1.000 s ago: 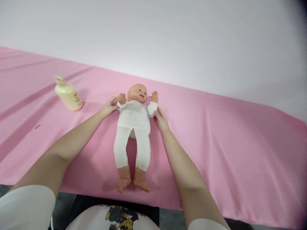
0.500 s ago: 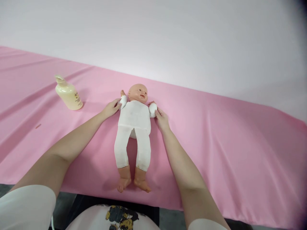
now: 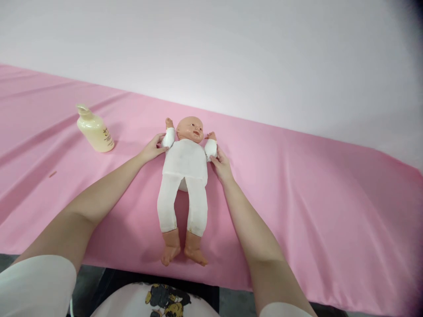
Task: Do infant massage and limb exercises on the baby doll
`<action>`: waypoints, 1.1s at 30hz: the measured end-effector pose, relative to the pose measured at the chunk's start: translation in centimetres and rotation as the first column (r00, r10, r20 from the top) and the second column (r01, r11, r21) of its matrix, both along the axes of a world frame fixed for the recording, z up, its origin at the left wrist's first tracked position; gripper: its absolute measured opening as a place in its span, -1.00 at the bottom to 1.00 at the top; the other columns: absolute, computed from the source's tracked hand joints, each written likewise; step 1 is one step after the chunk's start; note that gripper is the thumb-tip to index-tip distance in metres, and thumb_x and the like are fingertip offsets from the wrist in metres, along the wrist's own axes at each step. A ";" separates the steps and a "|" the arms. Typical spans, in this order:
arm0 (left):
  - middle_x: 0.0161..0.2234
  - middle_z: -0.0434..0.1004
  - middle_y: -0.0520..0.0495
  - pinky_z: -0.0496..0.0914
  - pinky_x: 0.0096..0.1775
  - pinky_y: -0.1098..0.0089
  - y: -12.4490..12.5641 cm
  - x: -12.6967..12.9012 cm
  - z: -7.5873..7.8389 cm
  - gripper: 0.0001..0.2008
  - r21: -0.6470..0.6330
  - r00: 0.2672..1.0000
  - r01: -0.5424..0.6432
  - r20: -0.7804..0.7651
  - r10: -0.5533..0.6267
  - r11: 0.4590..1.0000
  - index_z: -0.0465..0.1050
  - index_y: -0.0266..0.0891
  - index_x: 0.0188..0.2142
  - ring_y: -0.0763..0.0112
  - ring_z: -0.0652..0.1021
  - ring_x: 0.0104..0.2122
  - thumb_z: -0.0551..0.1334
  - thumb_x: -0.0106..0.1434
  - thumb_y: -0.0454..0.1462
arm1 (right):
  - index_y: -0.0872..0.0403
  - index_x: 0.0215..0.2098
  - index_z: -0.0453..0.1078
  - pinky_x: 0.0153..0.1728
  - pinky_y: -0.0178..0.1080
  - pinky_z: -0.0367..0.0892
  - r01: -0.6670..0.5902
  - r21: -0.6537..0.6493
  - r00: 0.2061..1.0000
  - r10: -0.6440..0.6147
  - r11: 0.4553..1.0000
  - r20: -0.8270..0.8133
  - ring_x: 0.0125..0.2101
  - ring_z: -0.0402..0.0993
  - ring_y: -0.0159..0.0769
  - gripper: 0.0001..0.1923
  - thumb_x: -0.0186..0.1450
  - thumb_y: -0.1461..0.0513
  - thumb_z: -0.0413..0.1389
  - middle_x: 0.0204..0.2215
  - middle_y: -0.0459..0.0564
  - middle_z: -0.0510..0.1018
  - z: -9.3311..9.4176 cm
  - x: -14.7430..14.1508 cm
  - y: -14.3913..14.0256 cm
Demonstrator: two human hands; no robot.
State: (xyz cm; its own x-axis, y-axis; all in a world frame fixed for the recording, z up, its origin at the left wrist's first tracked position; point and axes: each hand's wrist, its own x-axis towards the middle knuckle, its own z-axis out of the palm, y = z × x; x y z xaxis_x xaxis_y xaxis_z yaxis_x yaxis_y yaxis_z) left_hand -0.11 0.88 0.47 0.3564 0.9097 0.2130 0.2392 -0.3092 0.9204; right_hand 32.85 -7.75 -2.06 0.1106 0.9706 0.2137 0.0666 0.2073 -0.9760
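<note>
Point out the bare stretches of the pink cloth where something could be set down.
The widest bare stretch of the pink cloth lies right of the right hand, out to the far edge. A smaller patch sits between the cream bottle and the left hand. It is crowded around the doll, whose arms both hands touch.
</note>
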 end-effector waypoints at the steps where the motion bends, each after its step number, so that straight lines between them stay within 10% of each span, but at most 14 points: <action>1: 0.16 0.49 -0.25 0.37 0.06 0.20 0.1 0.0 0.0 -0.19 -0.006 0.999 0.013 0.046 -0.013 1.000 0.22 -0.23 0.27 0.12 0.52 0.07 0.39 0.05 -0.14 | -0.10 0.38 0.15 0.35 0.04 0.24 0.008 0.010 1.000 -0.008 1.000 -0.023 0.33 0.31 -0.15 -0.13 0.17 -0.06 0.29 0.36 0.01 0.33 0.0 0.0 0.0; 9: -0.20 0.65 -0.11 0.46 -0.14 0.28 -0.1 0.3 0.2 -0.55 -0.164 0.941 0.172 0.320 -0.113 0.971 0.46 -0.26 -0.20 0.27 0.62 -0.22 0.47 -0.13 -0.29 | -0.05 -0.14 0.48 0.20 0.06 0.38 0.045 -0.007 0.989 -0.046 0.999 -0.140 0.06 0.55 -0.08 -0.60 0.02 0.18 0.31 -0.01 -0.02 0.65 0.2 -0.3 -0.3; 14: -0.29 0.66 -0.13 0.47 -0.16 0.26 -0.3 0.2 0.6 -0.62 -0.152 0.934 0.214 0.320 -0.157 0.965 0.42 -0.26 -0.47 0.26 0.62 -0.24 0.55 -0.21 -0.23 | -0.02 -0.52 0.30 0.09 0.01 0.43 0.061 -0.020 0.987 -0.064 0.998 -0.144 -0.04 0.55 -0.09 -0.77 -0.03 0.18 0.29 -0.15 -0.03 0.66 0.4 -0.3 -0.5; 22: -0.31 0.65 -0.07 0.48 -0.17 0.32 -0.5 0.3 0.9 -0.58 -0.194 0.912 0.240 0.380 -0.153 0.951 0.41 -0.26 -0.33 0.35 0.62 -0.30 0.54 -0.10 -0.19 | -0.09 -0.09 0.39 0.08 -0.08 0.44 0.072 0.023 0.991 -0.069 0.997 -0.111 0.04 0.52 -0.13 -0.57 0.08 0.07 0.28 0.00 -0.01 0.59 0.6 -0.7 -0.5; 26: -0.30 0.62 -0.05 0.46 -0.14 0.27 0.1 0.3 0.2 -0.43 -0.176 0.940 0.103 0.340 -0.037 0.979 0.35 -0.25 -0.06 0.35 0.61 -0.33 0.49 0.00 -0.13 | -0.20 0.34 0.07 0.13 -0.09 0.40 0.164 0.114 0.984 -0.170 0.980 0.045 0.06 0.49 -0.19 -0.26 0.24 0.08 0.20 0.10 -0.01 0.50 1.3 -1.1 -1.4; 33: -0.29 0.56 0.02 0.37 -0.22 0.36 -0.5 0.0 0.3 -0.25 0.007 0.993 -0.099 0.065 0.098 0.995 0.18 -0.16 0.30 0.43 0.49 -0.42 0.35 0.18 -0.08 | -0.17 0.41 -0.01 0.16 -0.03 0.38 0.245 0.085 0.947 -0.258 0.966 0.192 0.09 0.47 -0.14 -0.23 0.31 0.00 0.16 0.18 0.06 0.47 1.1 -0.9 -1.5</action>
State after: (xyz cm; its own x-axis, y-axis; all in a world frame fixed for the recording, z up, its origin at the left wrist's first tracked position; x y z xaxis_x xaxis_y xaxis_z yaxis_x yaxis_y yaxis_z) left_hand -0.11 0.35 0.75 0.2501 0.9375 0.2419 0.2092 -0.2962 0.9319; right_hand 31.93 -9.26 -0.94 0.2986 0.9017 0.3126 0.3165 0.2154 -0.9238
